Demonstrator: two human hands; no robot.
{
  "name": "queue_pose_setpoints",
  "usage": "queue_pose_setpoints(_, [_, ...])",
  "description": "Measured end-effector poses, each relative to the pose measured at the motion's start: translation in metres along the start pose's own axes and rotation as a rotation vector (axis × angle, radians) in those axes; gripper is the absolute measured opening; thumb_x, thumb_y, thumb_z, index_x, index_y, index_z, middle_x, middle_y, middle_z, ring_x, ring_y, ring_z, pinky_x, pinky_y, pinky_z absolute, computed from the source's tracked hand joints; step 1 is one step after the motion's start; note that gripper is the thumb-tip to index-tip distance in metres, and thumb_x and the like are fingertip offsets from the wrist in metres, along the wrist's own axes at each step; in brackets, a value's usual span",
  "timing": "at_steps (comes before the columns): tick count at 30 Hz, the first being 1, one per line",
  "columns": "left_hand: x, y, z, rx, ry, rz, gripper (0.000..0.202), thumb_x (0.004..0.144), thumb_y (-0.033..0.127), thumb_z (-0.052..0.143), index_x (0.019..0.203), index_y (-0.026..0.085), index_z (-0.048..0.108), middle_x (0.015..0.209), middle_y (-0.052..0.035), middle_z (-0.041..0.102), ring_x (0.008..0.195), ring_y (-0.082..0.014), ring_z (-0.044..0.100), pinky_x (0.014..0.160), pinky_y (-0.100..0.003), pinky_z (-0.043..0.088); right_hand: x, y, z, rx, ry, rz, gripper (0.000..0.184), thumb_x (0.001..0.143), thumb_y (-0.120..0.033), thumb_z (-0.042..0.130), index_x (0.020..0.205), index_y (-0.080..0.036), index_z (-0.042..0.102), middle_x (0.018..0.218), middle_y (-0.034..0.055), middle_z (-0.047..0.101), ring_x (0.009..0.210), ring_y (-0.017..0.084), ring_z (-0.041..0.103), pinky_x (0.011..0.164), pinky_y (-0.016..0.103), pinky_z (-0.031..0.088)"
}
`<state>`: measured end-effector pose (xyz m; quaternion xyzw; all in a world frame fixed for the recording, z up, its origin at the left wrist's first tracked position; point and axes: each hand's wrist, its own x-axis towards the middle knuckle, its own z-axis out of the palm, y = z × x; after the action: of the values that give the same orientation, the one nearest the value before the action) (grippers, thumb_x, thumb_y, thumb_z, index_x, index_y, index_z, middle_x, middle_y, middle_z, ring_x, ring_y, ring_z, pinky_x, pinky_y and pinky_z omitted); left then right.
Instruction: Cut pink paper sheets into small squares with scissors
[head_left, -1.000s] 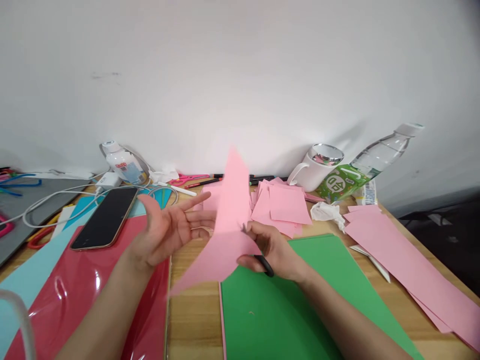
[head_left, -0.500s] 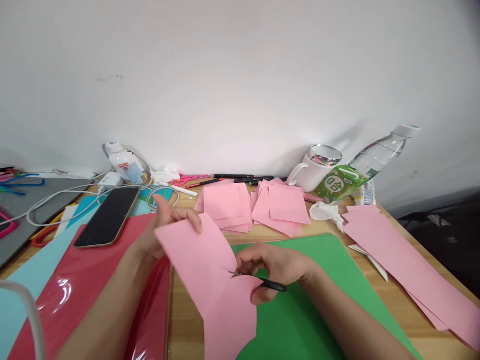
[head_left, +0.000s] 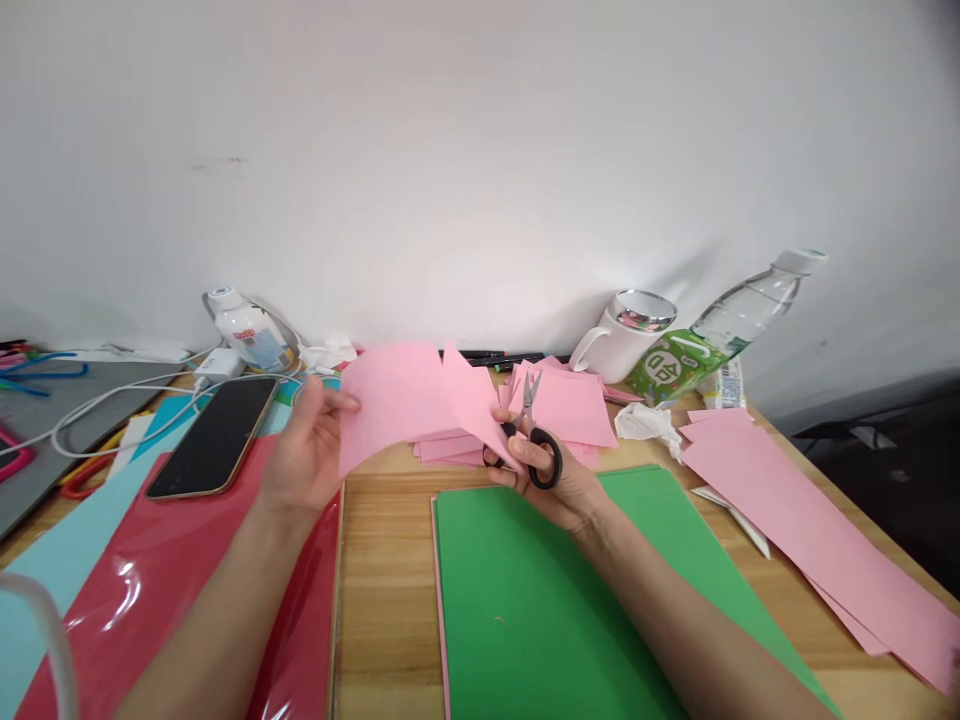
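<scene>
A sheet of pink paper (head_left: 405, 400), partly cut from its far edge, is stretched between my two hands above the table. My left hand (head_left: 307, 445) pinches its left edge between thumb and fingers. On the right side, my right hand (head_left: 551, 480) grips the paper's other edge and also carries black-handled scissors (head_left: 531, 400), whose blades point up and away from the paper. Behind the paper lie stacks of pink squares (head_left: 577, 405), the left stack mostly covered. Below my right hand is a stack of green paper (head_left: 555, 600).
A phone (head_left: 217, 435) rests on red plastic-wrapped paper (head_left: 180, 560) at left. Along the wall stand a small white bottle (head_left: 251, 330), a white mug (head_left: 626, 335) and a tilted clear bottle (head_left: 750, 305). Long pink strips (head_left: 817, 540) lie on the right.
The paper has been lifted, turned and spread level. The scissors have come out of the cut and now point upward, while my right hand has taken the paper's right edge.
</scene>
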<state>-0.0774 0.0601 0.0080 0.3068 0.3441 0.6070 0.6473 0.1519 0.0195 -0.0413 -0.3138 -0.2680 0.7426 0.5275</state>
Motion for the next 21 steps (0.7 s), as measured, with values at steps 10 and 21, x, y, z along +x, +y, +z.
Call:
queue_pose_setpoints(10, [0.004,-0.008,0.001,0.204,-0.024,-0.166,0.029,0.068,0.010,0.070,0.096,0.018,0.065,0.091,-0.0024,0.072,0.076,-0.0110,0.067,0.067,-0.018,0.054,0.002,-0.004,-0.003,-0.607,0.388,-0.512,0.046,0.059,-0.020,0.073,0.101,-0.019,0.053,0.066,-0.0055,0.048,0.058,0.008,0.042,0.049,0.020,0.036])
queue_pose_setpoints(21, [0.001,-0.002,-0.003,0.268,-0.164,-0.350,0.015,0.070,0.021,0.069,0.085,0.018,0.068,0.092,-0.0060,0.073,0.082,-0.0227,0.069,0.073,-0.036,0.056,0.003,-0.011,-0.009,-0.641,0.331,-0.595,0.049,0.063,-0.020,0.071,0.105,-0.023,0.046,0.065,-0.0070,0.045,0.055,0.008,0.041,0.052,0.020,0.038])
